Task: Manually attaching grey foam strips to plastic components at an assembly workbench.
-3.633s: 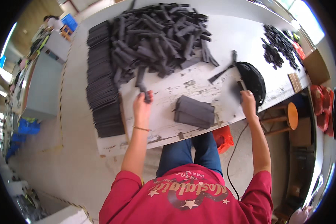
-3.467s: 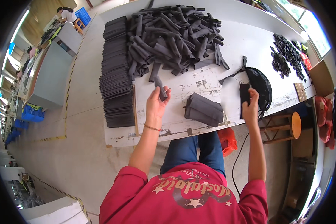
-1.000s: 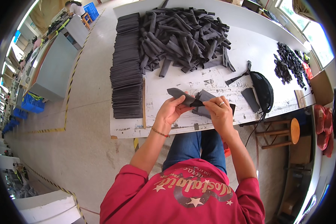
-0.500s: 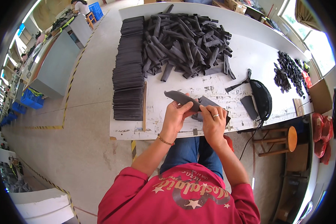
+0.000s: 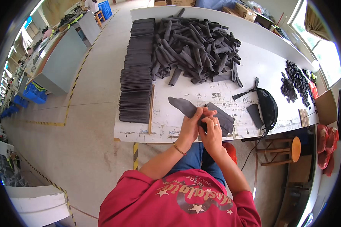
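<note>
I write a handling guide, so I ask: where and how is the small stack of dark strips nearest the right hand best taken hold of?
Probably grip the small stack at its right end, coming from the right, across its long edges: it lies flat on the table, that end uncovered, while the right hand hides part of its left.

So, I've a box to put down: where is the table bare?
Widest: the table between the loose pile and the small dark heap. Narrower: between the wooden strip and the left hand, whose dark cloth juts over it. Crowded: the left side with the neat stack, and around the right hand, where flat pieces lie.
</note>
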Motion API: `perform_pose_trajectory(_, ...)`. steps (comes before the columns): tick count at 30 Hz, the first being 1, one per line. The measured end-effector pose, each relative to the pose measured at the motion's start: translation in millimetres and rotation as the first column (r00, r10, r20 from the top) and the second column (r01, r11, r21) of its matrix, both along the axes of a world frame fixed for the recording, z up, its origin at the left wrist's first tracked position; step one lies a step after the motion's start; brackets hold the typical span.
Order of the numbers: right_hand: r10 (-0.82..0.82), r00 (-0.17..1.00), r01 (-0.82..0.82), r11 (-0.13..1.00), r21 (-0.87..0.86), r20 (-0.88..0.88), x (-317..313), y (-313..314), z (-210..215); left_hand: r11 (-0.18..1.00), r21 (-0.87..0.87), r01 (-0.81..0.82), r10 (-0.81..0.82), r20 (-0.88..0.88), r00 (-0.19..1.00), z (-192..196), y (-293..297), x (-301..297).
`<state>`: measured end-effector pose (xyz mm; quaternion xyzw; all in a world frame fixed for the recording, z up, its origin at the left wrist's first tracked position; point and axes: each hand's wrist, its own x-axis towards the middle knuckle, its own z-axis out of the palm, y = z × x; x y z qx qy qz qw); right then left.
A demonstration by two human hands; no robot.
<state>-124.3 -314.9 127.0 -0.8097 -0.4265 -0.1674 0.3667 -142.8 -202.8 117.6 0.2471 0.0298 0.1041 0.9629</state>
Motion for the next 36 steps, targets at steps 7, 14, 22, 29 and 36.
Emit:
perform_pose_trajectory(7,-0.002,0.995,-0.006,0.997,-0.082,-0.102,-4,-18,11,0.991,0.112,-0.073,0.073,0.005,0.997,-3,8,0)
perform_pose_trajectory(14,0.045,0.997,-0.05,0.996,-0.069,-0.07,3,-14,21,1.0,0.011,-0.018,0.019,-0.049,0.999,-10,2,-1)
perform_pose_trajectory(22,0.204,0.978,-0.2,0.975,-0.102,0.035,16,-28,39,0.983,-0.026,-0.182,0.182,0.012,0.983,15,21,6)
perform_pose_trajectory(29,0.215,0.976,-0.214,0.976,-0.044,0.024,20,-19,38,0.973,-0.082,-0.217,0.217,-0.019,0.976,17,4,3)
perform_pose_trajectory(36,0.199,0.979,-0.2,0.98,-0.008,-0.046,19,-12,28,0.96,-0.108,-0.258,0.257,-0.023,0.966,13,3,2)
